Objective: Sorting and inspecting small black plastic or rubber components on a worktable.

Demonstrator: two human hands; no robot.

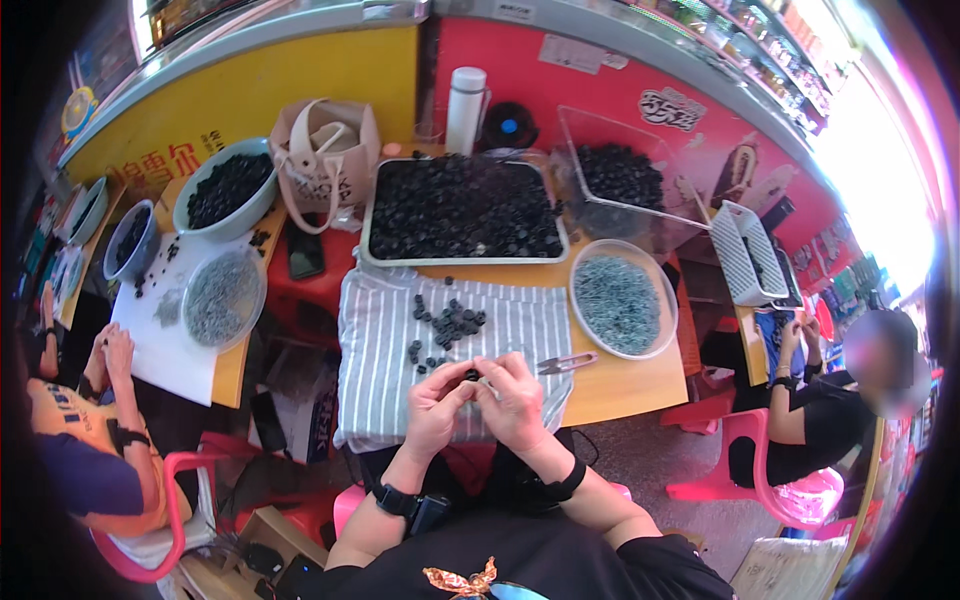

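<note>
My left hand (437, 408) and my right hand (514, 400) meet over the near edge of a grey-and-white striped cloth (380, 320). Between their fingertips they pinch a small black round part (471, 375), mostly covered by the fingers. Just beyond, loose black parts (455, 320) lie scattered on the cloth. Metal thread snips (567, 363) rest to the right of my right hand. At the back a white-rimmed tray (470, 261) holds a heap of similar black parts. A round clear tub (672, 318) of thin metal pins stands on the right.
A clear bin (600, 215) of black parts, a white bottle (465, 110) and a canvas bag (350, 155) stand at the back. A phone (304, 250) lies left of the cloth. Co-workers sit at tables left and right. A white basket (742, 255) stands on the right table.
</note>
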